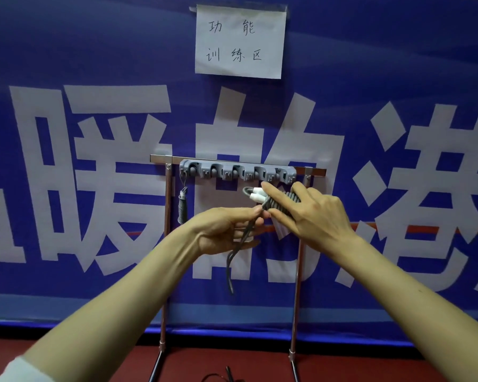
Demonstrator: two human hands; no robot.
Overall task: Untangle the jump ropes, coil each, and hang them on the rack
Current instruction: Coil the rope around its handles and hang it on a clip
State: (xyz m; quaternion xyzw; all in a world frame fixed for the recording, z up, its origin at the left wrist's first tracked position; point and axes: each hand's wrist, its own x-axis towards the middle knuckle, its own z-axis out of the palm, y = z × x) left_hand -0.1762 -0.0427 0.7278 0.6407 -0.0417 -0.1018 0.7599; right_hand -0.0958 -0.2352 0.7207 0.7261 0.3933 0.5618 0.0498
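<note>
1. While the person stood facing the rack (238, 172), both hands were raised just below its grey hook bar.
2. The right hand (312, 213) gripped the grey jump rope (290, 196), its fingers laid across the wound coil and the thumb beneath.
3. Two white handles (257, 195) stuck out of the coil to the left, just under the hooks and not on any of them.
4. The left hand (226, 230) pinched the same rope between thumb and forefinger, just left of the coil.
5. From that pinch a loose tail (231, 268) hung down in front of the blue banner (94, 51).
6. A second coiled rope (182, 206) hung from the leftmost hook, beside the left metal post (167, 216).
7. On the red floor (94, 359), near the rack's feet, lay a black cord (226, 377), only partly in view.
8. A paper sign (239, 41) was taped to the banner above the rack.
</note>
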